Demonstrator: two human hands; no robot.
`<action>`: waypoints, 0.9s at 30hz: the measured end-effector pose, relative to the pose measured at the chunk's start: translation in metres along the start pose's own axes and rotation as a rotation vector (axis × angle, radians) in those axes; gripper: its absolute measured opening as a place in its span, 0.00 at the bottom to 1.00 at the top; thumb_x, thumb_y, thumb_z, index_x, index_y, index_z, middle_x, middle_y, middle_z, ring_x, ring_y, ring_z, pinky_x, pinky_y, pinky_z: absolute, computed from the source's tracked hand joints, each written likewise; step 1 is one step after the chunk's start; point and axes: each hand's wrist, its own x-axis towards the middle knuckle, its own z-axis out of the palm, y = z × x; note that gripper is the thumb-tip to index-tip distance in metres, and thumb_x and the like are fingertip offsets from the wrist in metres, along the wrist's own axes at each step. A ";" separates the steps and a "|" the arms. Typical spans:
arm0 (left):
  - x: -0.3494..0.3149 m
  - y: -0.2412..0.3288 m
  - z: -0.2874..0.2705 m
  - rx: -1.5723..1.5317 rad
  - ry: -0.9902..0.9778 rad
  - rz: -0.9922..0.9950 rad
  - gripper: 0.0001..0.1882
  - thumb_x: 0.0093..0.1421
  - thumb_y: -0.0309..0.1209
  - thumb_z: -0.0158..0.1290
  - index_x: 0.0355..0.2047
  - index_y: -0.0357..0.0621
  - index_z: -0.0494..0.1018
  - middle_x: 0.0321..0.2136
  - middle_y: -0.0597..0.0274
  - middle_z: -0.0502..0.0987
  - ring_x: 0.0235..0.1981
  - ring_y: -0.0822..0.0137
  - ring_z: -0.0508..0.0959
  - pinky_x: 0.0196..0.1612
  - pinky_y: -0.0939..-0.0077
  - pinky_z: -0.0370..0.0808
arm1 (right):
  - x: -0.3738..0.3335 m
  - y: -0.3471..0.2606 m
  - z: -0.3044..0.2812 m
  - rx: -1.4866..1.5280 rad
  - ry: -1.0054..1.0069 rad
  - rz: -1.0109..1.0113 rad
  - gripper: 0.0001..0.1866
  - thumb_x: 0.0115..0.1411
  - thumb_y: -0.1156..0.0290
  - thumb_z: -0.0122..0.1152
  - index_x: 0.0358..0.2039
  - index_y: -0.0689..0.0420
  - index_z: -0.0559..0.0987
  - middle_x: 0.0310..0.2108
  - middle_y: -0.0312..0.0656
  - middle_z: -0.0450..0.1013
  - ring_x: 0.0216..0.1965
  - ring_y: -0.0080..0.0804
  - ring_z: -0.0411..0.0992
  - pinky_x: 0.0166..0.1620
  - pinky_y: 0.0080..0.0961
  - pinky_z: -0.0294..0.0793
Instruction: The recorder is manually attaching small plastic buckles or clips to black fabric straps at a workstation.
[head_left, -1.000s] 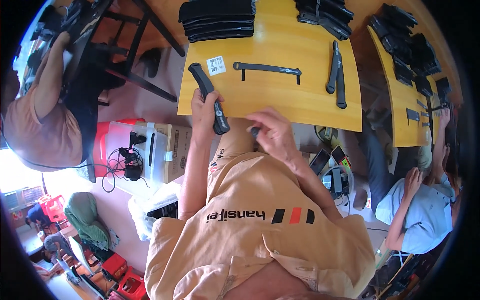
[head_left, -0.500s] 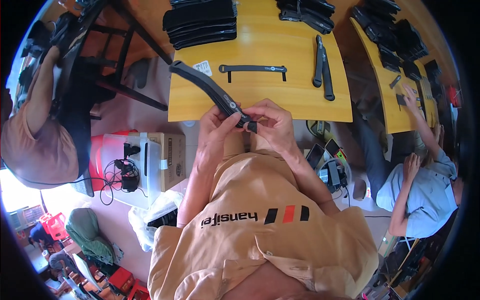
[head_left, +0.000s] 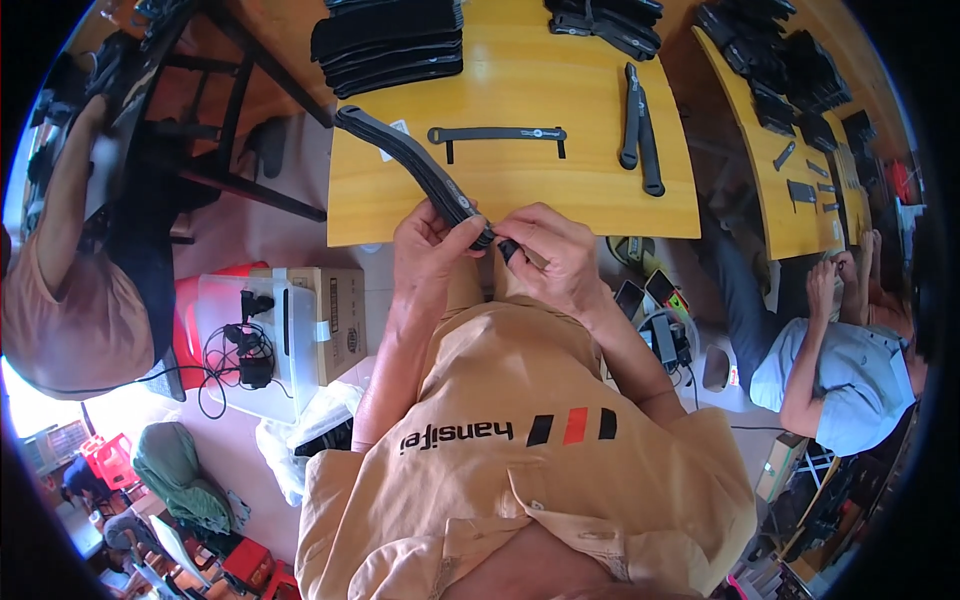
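My left hand (head_left: 436,252) is closed around the near end of a bundle of flat black straps (head_left: 402,158). The bundle lies fanned in layers and arches up over the table's front edge. Close beside it, my right hand (head_left: 556,258) pinches a short black strip (head_left: 508,249) between thumb and fingers. Whether that strip is joined to the bundle is hidden by my fingers. On the table beyond, a single grey-black strap (head_left: 495,133) lies crosswise over two short black strips. Two more straps (head_left: 641,140) lie overlapping at the right.
The yellow table (head_left: 400,215) carries stacked black straps (head_left: 388,52) at the back left, a tied bundle (head_left: 605,28) at the back right and a white label (head_left: 395,140). A plastic bin (head_left: 215,300) with cables stands at left. Co-workers sit on both sides; another table (head_left: 745,120) is at right.
My right hand has shifted slightly right with the short strip, opening a small gap from the bundle's end. The right co-worker's hand has drawn back from the other table.
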 end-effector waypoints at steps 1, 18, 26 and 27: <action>0.000 0.000 0.002 0.025 0.023 0.012 0.13 0.51 0.25 0.57 0.37 0.36 0.70 0.28 0.64 0.75 0.28 0.76 0.75 0.29 0.84 0.75 | 0.000 0.000 0.001 -0.013 0.011 -0.016 0.14 0.38 0.87 0.56 0.29 0.63 0.78 0.27 0.43 0.72 0.25 0.33 0.74 0.27 0.21 0.72; 0.000 0.004 0.003 0.010 -0.023 0.027 0.17 0.48 0.22 0.60 0.39 0.34 0.69 0.29 0.62 0.75 0.29 0.75 0.76 0.33 0.83 0.75 | 0.003 -0.002 0.003 -0.051 -0.005 0.062 0.13 0.40 0.87 0.55 0.30 0.65 0.76 0.27 0.46 0.71 0.26 0.39 0.73 0.26 0.22 0.72; -0.011 0.006 0.010 0.019 -0.119 -0.017 0.19 0.46 0.19 0.60 0.40 0.33 0.70 0.30 0.62 0.76 0.31 0.74 0.76 0.37 0.83 0.74 | 0.012 0.013 0.002 -0.078 -0.069 0.129 0.13 0.41 0.89 0.52 0.30 0.64 0.74 0.26 0.46 0.69 0.26 0.39 0.72 0.27 0.26 0.71; -0.011 0.007 0.011 0.019 -0.120 -0.018 0.19 0.46 0.19 0.60 0.40 0.33 0.70 0.30 0.62 0.76 0.31 0.74 0.76 0.37 0.83 0.74 | 0.012 0.012 -0.002 -0.079 -0.069 0.131 0.13 0.41 0.89 0.52 0.30 0.64 0.74 0.26 0.46 0.69 0.26 0.39 0.72 0.27 0.26 0.71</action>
